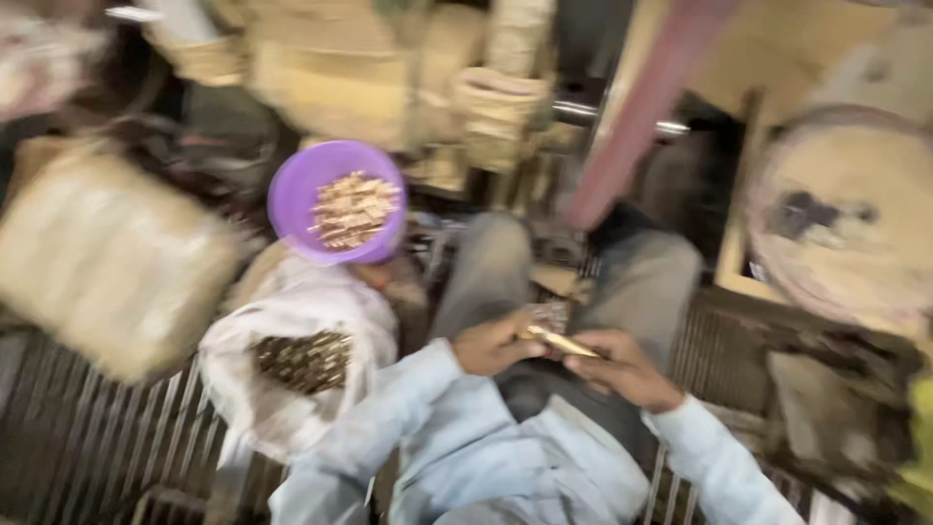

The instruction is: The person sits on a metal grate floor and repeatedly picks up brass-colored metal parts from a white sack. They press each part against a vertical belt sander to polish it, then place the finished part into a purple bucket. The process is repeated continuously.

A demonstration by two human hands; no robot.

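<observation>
The left hand (496,342) and the right hand (622,367) meet over the lap, and both sets of fingers are closed on a small brass-coloured metal piece (559,341) held between them, just above the knees. The picture is blurred, so the exact grip is hard to read.

The piece looks thin and smooth, and it could slip from the fingers. If it did, it would likely fall between the legs onto the grated floor (97,437), where the gaps between the bars might swallow it. An elbow swung to the left could also knock the white sack (292,321) of dark pieces, or the purple bowl (335,199) of brass pieces just beyond it.

The person sits on that metal grating in a crowded workshop. Cardboard boxes (107,253) lie to the left, woven bundles far off, a red bar (641,97) rises ahead, and a round wooden disc (846,214) stands at right.
</observation>
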